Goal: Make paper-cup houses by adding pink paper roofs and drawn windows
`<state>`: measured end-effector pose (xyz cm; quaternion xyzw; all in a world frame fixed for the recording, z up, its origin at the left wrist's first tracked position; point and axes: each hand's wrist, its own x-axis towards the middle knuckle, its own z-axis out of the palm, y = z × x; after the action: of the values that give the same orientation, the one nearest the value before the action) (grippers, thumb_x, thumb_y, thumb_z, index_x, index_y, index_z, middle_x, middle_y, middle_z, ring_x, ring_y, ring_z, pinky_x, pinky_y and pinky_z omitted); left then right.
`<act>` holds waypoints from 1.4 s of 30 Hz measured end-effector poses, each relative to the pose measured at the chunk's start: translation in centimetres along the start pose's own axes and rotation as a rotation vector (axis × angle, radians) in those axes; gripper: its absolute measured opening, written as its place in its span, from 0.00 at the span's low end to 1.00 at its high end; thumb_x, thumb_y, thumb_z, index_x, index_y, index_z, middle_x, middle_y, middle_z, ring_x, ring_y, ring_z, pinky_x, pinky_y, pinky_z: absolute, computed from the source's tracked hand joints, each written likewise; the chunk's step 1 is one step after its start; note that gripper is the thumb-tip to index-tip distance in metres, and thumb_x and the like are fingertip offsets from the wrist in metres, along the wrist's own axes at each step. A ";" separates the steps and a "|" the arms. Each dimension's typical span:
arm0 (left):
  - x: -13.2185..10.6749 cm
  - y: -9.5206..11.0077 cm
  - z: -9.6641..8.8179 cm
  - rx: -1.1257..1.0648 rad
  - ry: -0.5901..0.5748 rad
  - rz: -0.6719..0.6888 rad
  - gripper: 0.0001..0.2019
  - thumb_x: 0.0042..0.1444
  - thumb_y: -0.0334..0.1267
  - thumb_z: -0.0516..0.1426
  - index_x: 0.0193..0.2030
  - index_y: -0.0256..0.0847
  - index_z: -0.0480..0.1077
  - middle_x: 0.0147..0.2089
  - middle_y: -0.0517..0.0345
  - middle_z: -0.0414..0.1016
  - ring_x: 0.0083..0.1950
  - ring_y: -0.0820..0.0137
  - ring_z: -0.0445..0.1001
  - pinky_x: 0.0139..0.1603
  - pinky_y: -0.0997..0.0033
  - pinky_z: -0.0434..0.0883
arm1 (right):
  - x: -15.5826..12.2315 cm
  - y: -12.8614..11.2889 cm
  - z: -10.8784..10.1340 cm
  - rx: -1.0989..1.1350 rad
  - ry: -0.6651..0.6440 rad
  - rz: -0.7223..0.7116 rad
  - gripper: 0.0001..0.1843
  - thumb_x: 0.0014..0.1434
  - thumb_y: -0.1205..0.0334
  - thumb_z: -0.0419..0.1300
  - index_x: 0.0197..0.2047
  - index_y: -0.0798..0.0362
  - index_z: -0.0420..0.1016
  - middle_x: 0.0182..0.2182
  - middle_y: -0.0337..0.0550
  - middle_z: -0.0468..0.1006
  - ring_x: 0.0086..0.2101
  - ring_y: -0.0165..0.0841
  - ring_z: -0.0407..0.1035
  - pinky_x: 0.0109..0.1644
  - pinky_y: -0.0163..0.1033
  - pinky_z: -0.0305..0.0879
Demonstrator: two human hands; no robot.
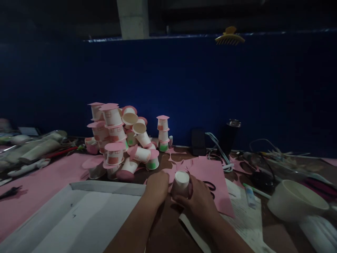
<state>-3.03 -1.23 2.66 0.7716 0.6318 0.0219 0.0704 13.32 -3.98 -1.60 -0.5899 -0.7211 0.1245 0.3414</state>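
Observation:
A small white paper cup stands upside down on the table in front of me. My right hand is wrapped round its side. My left hand is closed beside it on the left, touching the cup or the pink paper under it; what its fingers hold is hidden. Beyond the hands lies a pile of paper cups with pink lids. A short stack of three such cups stands to the pile's right.
A white cardboard tray lies at the lower left. Scissors rest on the pink sheet. A white bowl, a glue stick, cables and a dark bottle sit to the right. Tools clutter the left edge.

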 end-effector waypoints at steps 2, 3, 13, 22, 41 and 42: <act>0.0 -0.2 0.0 0.010 0.021 0.017 0.11 0.55 0.37 0.52 0.39 0.38 0.73 0.41 0.44 0.77 0.42 0.58 0.76 0.39 0.65 0.68 | -0.1 0.5 -0.3 0.015 -0.002 0.006 0.44 0.38 0.46 0.68 0.57 0.50 0.63 0.51 0.51 0.72 0.50 0.52 0.64 0.52 0.54 0.58; 0.1 -0.3 0.1 0.017 0.032 0.021 0.10 0.54 0.38 0.52 0.38 0.39 0.72 0.40 0.45 0.77 0.41 0.59 0.76 0.38 0.66 0.68 | 0.0 0.7 -0.5 0.033 0.019 0.007 0.45 0.40 0.44 0.67 0.59 0.52 0.60 0.53 0.53 0.69 0.53 0.52 0.62 0.53 0.55 0.58; 0.1 0.1 0.1 0.030 0.029 0.027 0.13 0.56 0.39 0.50 0.41 0.36 0.70 0.41 0.42 0.76 0.41 0.56 0.77 0.36 0.63 0.70 | 8.5 0.3 -5.4 -0.120 0.050 0.020 0.14 0.61 0.61 0.48 0.46 0.52 0.71 0.37 0.46 0.79 0.35 0.35 0.75 0.37 0.37 0.68; 0.1 0.0 0.1 0.025 0.022 0.016 0.11 0.56 0.35 0.49 0.42 0.36 0.69 0.40 0.43 0.76 0.41 0.56 0.77 0.37 0.61 0.71 | 14.6 6.3 -5.5 -0.523 -0.202 -0.156 0.07 0.59 0.68 0.56 0.40 0.54 0.74 0.55 0.47 0.68 0.41 0.36 0.71 0.44 0.45 0.67; 0.2 0.1 0.1 -0.004 -0.019 -0.029 0.11 0.58 0.35 0.49 0.44 0.36 0.68 0.43 0.44 0.74 0.42 0.60 0.76 0.40 0.66 0.70 | 16.9 8.6 -5.8 -0.468 -0.044 -0.021 0.12 0.55 0.68 0.53 0.39 0.52 0.76 0.59 0.49 0.63 0.49 0.44 0.68 0.45 0.46 0.65; 0.2 0.2 0.1 -0.005 -0.017 -0.031 0.11 0.58 0.35 0.49 0.44 0.37 0.68 0.43 0.44 0.74 0.42 0.61 0.76 0.40 0.66 0.70 | 16.7 8.3 -5.9 -0.413 -0.015 0.003 0.11 0.54 0.68 0.54 0.37 0.51 0.77 0.59 0.48 0.64 0.49 0.44 0.68 0.45 0.46 0.65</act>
<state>-2.82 -1.06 2.61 0.7616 0.6431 0.0160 0.0780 22.27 12.60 3.64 -0.6474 -0.7330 -0.0212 0.2076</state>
